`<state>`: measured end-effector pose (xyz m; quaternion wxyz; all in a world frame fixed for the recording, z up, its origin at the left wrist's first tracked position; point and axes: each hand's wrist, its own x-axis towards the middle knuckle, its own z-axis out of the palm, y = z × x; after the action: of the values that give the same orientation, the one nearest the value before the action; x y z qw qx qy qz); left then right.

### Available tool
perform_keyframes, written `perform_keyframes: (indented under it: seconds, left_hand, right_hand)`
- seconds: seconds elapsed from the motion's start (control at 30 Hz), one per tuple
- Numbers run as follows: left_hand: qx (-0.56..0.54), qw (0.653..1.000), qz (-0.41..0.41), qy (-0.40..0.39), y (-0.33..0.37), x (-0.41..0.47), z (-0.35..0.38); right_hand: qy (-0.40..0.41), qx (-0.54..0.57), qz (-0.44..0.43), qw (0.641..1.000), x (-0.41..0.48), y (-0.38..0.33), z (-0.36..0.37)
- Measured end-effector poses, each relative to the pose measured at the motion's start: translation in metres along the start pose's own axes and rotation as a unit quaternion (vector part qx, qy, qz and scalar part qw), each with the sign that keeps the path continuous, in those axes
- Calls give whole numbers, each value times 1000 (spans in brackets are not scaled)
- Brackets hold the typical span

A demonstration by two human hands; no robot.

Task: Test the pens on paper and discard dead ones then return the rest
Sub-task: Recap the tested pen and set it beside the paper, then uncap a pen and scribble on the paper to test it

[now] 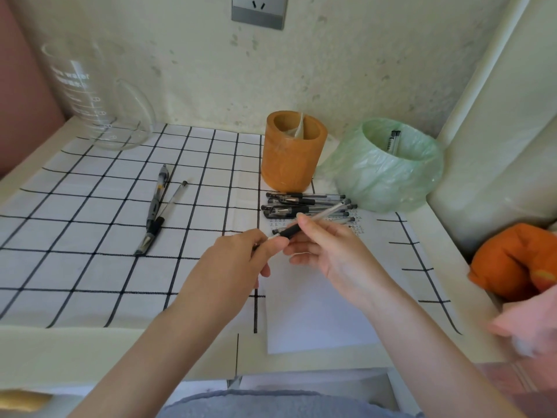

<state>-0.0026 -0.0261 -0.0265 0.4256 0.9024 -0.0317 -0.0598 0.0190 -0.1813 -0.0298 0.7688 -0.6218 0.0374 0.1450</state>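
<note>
**Step in hand (judged):** testing. One pen is being readied to write, and its cap seems to be coming off.
- Right hand (pixel 325 251): fingers grasping the clear-barrelled pen (pixel 291 230) at its black grip, held just above the sheet.
- Left hand (pixel 238 260): thumb and fingers pinching the same pen's tip end. The tip itself is hidden.
- Sheet of paper (pixel 316 315): lies under both hands. Small test marks (pixel 357 224) sit near its far edge, and the near part is blank.
- Next move calls for baring the tip, bringing it down to the blank paper, and making a stroke that shows ink or none.

**Surface and room:**
- Wall (pixel 331 70): pale and mottled, with a wall socket (pixel 258 10) at the top.
- Counter (pixel 90 351): cream, with a checked cloth (pixel 90 267) spread over it.
- Glass measuring jug (pixel 90 98): far left corner.
- Bin lined with a green bag (pixel 388 176): far right, with discarded pens (pixel 394 142) inside.
- Orange fabric bundle (pixel 512 260): right edge.
- Orange pen holder (pixel 291 158): just beside the bin, with no pens showing above its rim.
- Pile of pens (pixel 301 203): on the paper's far end, before the holder.
- Set-aside pens (pixel 155 206): on the cloth to the left, well apart from the pile.
</note>
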Motion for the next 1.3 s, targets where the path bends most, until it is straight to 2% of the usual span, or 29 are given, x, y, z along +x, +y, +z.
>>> perform_keyframes:
  seconds: [0.07,0.2,0.33,0.53,0.63,0.9,1.13,1.3]
  left_hand:
    - [44,999,-17,9,-1,-1,-5]
    - [142,984,4,106,-18,3,-19]
    - [231,955,10,184,-38,8,-27]
    - [347,917,-130,149,-48,8,-40]
    - [356,913,-151,133,-50,9,-42]
    - [304,934,-111,150,-48,9,-43]
    - [81,982,-33,166,-33,5,-44]
    - [-97,993,36,60,-5,-3,-37]
  right_hand:
    - [28,24,7,999,4,-2,-1]
    - [50,76,35,995,8,-8,-6]
    - [49,49,30,997,10,-11,-8]
    - [70,-19,-15,997,7,-12,-12]
    - [72,-50,-14,996,4,-13,-12]
    - [73,-101,-6,992,2,-13,-13]
    - [46,-94,2,994,1,-9,-6]
    - [-9,-95,-7,995,0,-5,3]
